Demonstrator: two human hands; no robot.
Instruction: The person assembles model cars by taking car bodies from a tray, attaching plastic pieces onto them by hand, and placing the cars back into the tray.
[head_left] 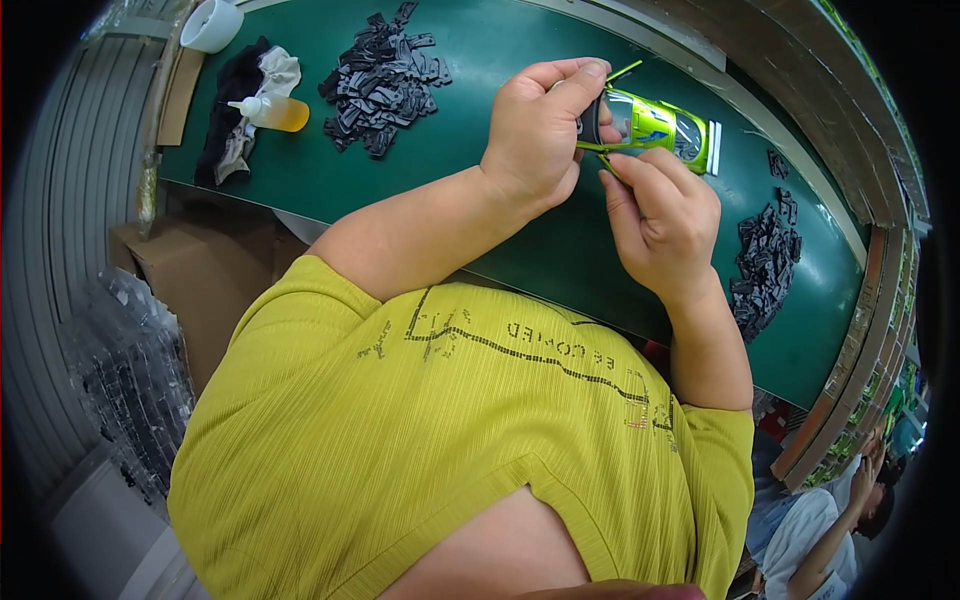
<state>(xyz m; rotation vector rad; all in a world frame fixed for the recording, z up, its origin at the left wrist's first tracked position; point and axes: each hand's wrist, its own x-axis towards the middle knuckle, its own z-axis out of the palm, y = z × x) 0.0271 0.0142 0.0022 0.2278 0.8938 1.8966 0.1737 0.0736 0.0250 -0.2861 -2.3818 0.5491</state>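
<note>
A bright green toy car (655, 125) with a clear windscreen and a blue mark on its body hangs over the green table. My left hand (535, 130) is closed round its left end, where a black part (588, 122) shows between thumb and fingers. Thin green flaps, like opened doors, stick out on both sides of the car; the far flap (626, 71) points away from me. My right hand (665, 205) pinches the near flap (606, 163) between thumb and forefinger. Its other fingers are curled beside the car.
A big heap of small black plastic parts (380, 85) lies left on the green table (440, 140); another heap (765, 265) lies right. A bottle of amber liquid (275, 112) rests on dark cloth (225, 125) near a white cup (212, 25). Another person (815, 530) sits lower right.
</note>
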